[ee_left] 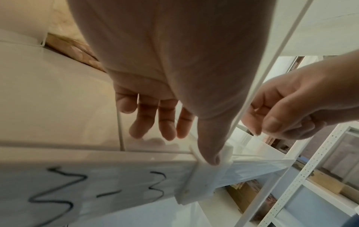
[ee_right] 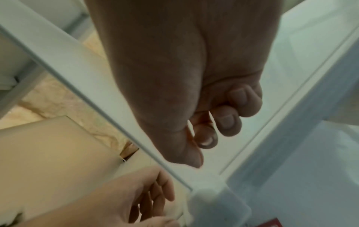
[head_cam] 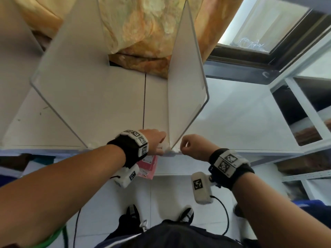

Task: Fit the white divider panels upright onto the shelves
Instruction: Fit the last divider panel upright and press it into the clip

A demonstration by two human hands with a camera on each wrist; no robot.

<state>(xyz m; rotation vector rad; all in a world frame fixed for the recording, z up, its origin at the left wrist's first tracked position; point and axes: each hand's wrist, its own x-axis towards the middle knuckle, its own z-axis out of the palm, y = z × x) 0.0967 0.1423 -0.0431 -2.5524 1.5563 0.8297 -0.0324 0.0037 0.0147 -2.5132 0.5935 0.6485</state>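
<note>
Two white divider panels stand upright on the white shelf [head_cam: 241,113]: a wide one [head_cam: 86,83] at the left and a narrower one [head_cam: 186,83] in the middle. Both hands meet at the front foot of the narrower panel. My left hand [head_cam: 159,142] lies with straight fingers on the shelf, its thumb pressing the white clip [ee_left: 227,152] at the shelf's front edge. My right hand [head_cam: 186,145] is curled into a loose fist just right of the panel's wire frame [ee_left: 272,76]. Nothing shows between its fingers [ee_right: 225,121].
An orange curtain [head_cam: 143,33] hangs behind the shelf and a window [head_cam: 268,24] is at the back right. A white metal rack [head_cam: 304,104] stands to the right. A pink package [head_cam: 148,167] lies below the shelf. The shelf's front edge [ee_left: 97,176] bears handwritten marks.
</note>
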